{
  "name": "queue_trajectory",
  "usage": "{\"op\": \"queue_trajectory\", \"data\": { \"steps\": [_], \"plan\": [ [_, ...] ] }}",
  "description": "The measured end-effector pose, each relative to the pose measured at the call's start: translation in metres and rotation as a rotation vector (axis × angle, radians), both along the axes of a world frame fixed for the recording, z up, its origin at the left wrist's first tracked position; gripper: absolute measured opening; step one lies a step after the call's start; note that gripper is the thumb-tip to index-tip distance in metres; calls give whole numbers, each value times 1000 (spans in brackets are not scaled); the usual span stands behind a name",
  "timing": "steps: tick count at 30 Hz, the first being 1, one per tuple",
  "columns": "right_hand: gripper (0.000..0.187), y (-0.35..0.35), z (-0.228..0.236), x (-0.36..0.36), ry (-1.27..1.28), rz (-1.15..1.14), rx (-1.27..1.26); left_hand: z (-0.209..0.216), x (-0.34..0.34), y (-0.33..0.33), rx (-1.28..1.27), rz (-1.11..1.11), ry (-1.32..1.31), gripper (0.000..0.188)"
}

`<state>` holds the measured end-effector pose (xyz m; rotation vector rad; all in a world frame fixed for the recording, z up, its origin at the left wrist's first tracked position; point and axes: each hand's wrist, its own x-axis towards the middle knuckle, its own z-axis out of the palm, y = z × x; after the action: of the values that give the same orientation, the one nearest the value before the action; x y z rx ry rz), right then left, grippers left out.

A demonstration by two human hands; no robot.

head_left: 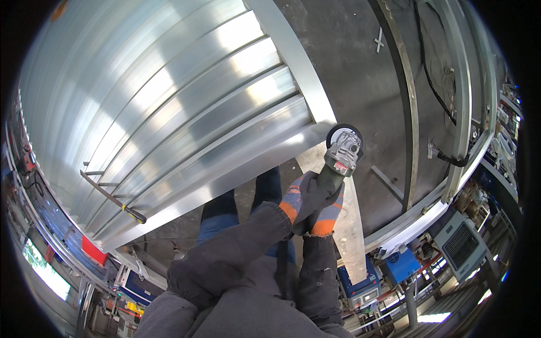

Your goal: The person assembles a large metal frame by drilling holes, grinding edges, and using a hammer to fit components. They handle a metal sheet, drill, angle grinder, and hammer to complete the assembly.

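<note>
An angle grinder (341, 152) with a grey metal head, a dark round disc and a green body is in my hands. My left hand (307, 197), in a grey and orange glove, wraps round the body from the left. On its right side my right hand (329, 217), gloved alike, is closed round the rear of the body. The disc is at the near right corner of a large shiny metal panel (225, 129) made of parallel slats in a frame. Whether it touches the frame I cannot tell.
A clamp (112, 198) with a yellow and black handle sits at the panel's left end. To the right lies a dark work surface (349, 62) with a long metal rail (407, 101) and black cable (431, 67). A blue machine (401, 265) and a grey vented unit (461, 246) stand lower right.
</note>
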<state>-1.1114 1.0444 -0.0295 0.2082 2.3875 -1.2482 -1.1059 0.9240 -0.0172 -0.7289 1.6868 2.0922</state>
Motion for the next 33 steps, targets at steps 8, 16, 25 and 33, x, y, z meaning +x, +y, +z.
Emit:
{"op": "queue_trajectory", "data": {
  "steps": [8, 16, 25, 33],
  "plan": [
    [27, -11, 9, -12, -169, -368, -381, 0, -6, 4, 345, 172, -254, 29],
    [26, -4, -6, -2, -157, -321, -199, -6, 0, 4, -103, -65, 15, 25],
    [28, 1, -11, 2, -83, -189, -127, 1, 0, -4, 296, 199, -214, 50],
    [26, 40, -27, -8, -122, -320, -431, 11, -22, -5, -7, -173, -95, 44]
  ]
}}
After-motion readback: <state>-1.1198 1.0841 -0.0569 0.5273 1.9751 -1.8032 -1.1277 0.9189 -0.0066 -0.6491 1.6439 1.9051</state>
